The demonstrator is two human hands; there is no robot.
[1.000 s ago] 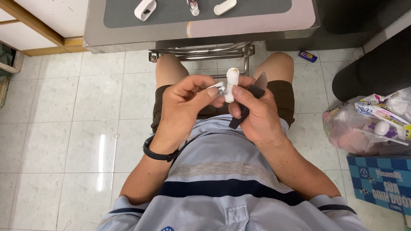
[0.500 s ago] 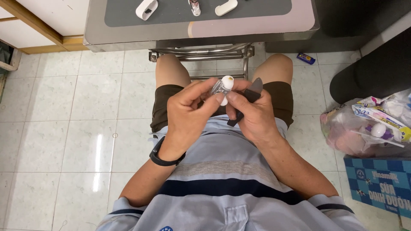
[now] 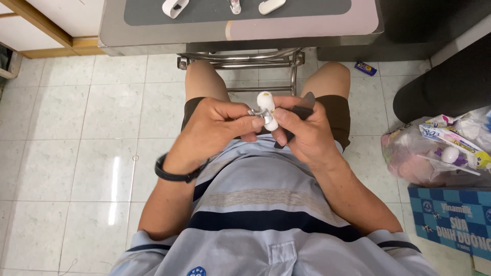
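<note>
The left hand (image 3: 217, 128) and the right hand (image 3: 302, 130) meet over the lap, fingers curled in tight. Between them stands a small white part (image 3: 267, 115), upright. The left fingertips pinch a tiny shiny metal bit (image 3: 254, 113) against its side. The right hand holds the white part with thumb and finger, and also grips a dark tool (image 3: 302, 110) in its palm.

The metal bit is very small and is held only by fingertips. If the pinch slips, I think it could drop between the knees to the tile floor (image 3: 76, 153) and be hard to find. The dark tool could also slide out, since that hand holds two things.

Far to the right of the right hand sits a clear bag (image 3: 434, 153) full of white and pink packets, on a blue box (image 3: 452, 220) with white letters. Beyond the hands, a small blue packet (image 3: 365, 68) lies on the floor. Ahead, more white parts (image 3: 175, 7) lie on a grey table (image 3: 307, 28).
</note>
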